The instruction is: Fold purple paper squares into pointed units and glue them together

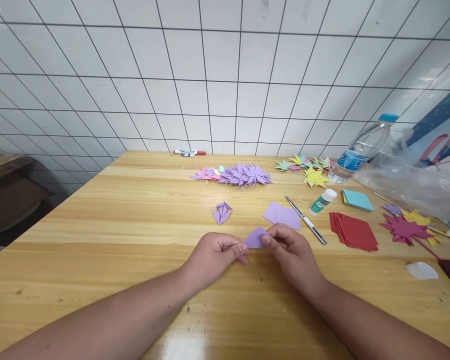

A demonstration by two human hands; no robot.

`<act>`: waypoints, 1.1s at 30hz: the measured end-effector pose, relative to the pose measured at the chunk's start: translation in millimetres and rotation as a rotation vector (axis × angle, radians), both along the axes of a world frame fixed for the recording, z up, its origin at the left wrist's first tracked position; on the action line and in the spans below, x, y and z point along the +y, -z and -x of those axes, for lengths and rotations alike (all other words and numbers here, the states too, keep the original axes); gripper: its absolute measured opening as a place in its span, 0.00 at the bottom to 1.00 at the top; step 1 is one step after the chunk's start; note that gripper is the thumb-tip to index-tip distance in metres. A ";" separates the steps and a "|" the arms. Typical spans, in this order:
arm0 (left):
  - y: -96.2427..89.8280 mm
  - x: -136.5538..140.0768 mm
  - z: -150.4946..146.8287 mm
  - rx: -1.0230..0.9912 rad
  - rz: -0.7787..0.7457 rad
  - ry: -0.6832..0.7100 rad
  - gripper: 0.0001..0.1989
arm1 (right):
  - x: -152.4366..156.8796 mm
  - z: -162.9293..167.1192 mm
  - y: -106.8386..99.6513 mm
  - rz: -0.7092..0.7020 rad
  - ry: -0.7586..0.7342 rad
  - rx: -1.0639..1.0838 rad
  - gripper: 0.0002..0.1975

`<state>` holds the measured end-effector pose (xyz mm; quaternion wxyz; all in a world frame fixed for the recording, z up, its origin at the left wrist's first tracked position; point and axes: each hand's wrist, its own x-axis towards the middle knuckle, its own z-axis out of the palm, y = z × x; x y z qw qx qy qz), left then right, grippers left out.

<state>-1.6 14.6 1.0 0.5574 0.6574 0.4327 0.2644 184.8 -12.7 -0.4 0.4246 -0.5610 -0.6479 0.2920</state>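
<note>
A small purple paper [255, 238], folded to a point at the top, is held just above the table between both hands. My left hand [218, 254] pinches its left corner between thumb and fingers. On the other side, my right hand [291, 251] grips the right edge, thumb in front and the fingers partly hidden behind. Beyond the hands lie purple paper sheets [287, 216], overlapping each other. Folded purple paper pieces [222, 213] rest a little to the left of them.
Behind stand purple paper leaf shapes [245, 175] and a marker [189, 152]. To the right are a utility knife [306, 220], a glue stick [323, 201], red paper sheets [354, 231], blue paper sheets [357, 200], a water bottle [362, 150], a plastic bag [412, 185] and a magenta paper leaf [405, 227].
</note>
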 end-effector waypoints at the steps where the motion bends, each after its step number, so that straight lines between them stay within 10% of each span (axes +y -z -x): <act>1: -0.4 -0.1 0.1 0.003 -0.002 -0.005 0.15 | 0.4 0.0 0.3 -0.001 -0.002 -0.003 0.12; 33: 3.9 1.3 2.5 -0.210 0.079 -0.022 0.20 | 0.4 -0.5 4.8 -0.204 -0.133 -0.100 0.16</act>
